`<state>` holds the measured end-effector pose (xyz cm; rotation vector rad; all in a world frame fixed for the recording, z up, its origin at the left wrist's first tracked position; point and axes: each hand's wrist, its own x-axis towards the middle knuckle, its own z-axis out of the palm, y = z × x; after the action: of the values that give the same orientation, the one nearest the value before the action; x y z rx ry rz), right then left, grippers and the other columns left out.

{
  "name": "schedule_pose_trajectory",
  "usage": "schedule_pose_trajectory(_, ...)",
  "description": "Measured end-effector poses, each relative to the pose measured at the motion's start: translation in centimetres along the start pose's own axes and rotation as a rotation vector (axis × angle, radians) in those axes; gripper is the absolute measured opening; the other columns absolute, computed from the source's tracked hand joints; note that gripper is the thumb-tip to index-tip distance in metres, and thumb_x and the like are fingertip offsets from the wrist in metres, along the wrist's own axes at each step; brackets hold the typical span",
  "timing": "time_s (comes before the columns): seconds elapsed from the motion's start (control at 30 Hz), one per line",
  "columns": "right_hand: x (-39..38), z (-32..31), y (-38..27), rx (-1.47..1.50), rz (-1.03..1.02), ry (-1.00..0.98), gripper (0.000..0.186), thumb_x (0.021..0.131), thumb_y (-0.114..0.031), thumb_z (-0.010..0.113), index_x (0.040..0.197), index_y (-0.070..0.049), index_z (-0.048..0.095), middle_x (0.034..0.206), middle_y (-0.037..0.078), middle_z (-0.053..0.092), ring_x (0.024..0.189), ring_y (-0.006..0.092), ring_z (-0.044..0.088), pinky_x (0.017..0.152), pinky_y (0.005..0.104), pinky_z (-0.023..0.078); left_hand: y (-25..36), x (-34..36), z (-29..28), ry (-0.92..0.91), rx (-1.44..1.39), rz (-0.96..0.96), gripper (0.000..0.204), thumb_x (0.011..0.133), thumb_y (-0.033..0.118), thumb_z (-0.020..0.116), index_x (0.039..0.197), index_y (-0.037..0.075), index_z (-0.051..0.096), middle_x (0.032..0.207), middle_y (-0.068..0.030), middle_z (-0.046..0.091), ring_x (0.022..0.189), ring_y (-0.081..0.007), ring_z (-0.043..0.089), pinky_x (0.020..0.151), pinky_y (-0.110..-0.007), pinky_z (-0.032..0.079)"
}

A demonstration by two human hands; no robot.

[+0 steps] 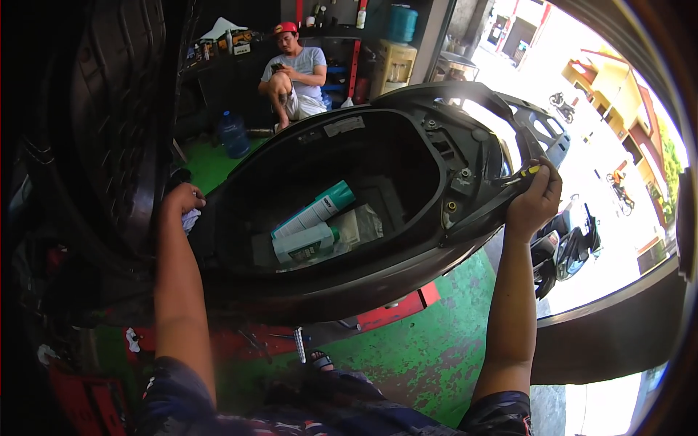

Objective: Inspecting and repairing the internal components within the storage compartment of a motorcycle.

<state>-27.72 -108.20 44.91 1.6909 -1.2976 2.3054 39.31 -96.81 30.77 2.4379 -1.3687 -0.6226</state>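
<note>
An open scooter under-seat storage box (327, 270) lies before me, its seat (120, 131) raised at the left. My left hand (186, 198) is closed at the box's left end, with a pale crumpled cloth (190, 221) bunched below its fingers. At the scooter's tail, my right hand (536, 202) is closed in a pinch on a small yellow-and-black object (532, 171), close against the dark tail panel (487, 207). Its full shape is hidden by the fingers. Inside the box lie a teal-capped spray can (314, 211), a clear bottle with a green cap (305, 243) and a plastic packet (361, 227).
A person (299, 69) in a red cap sits beyond the scooter. Near them stand a blue water jug (234, 134) and a water dispenser (393, 69). Below the scooter are a red lift platform (392, 311) and several tools on green floor (429, 356). Another scooter (567, 243) stands right.
</note>
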Motion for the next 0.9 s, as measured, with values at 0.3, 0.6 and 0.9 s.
schedule_pose_trajectory(0.3, 0.1, -0.4, 0.4, -0.077, -0.054, 0.006, 0.026, 0.105, -0.016, 0.05, 0.112, 0.001, 0.069, 0.097, 0.009, 0.072, 0.088, 0.0151, 0.067, 0.078, 0.0285, 0.054, 0.0, 1.1, -0.7, -0.091, 0.075, -0.075, 0.037, 0.079, 0.023, 0.085, 0.111, 0.007, 0.076, 0.109, -0.0137, 0.075, 0.1, -0.0261, 0.069, 0.089, -0.043, 0.053)
schedule_pose_trajectory(0.6, 0.2, 0.1, 1.1, -0.078, -0.076, 0.009, 0.026, 0.106, -0.016, 0.05, 0.112, 0.001, 0.069, 0.098, 0.008, 0.071, 0.086, 0.0147, 0.066, 0.08, 0.0278, 0.054, -0.6, 1.9, 0.2, -0.127, 0.221, -0.006, 0.036, 0.086, 0.033, 0.073, 0.108, 0.005, 0.077, 0.111, -0.0184, 0.074, 0.101, -0.0338, 0.07, 0.09, -0.044, 0.053)
schedule_pose_trajectory(0.9, 0.6, -0.6, 2.0, -0.123, -0.015, -0.031, 0.031, 0.107, -0.023, 0.051, 0.116, 0.0, 0.069, 0.106, 0.01, 0.071, 0.095, 0.0178, 0.068, 0.084, 0.0297, 0.055, -3.5, 2.7, 1.5, 0.033, 0.099, -0.068, 0.05, 0.087, 0.043, 0.067, 0.113, 0.001, 0.073, 0.11, -0.0238, 0.072, 0.1, -0.0392, 0.07, 0.089, -0.045, 0.053)
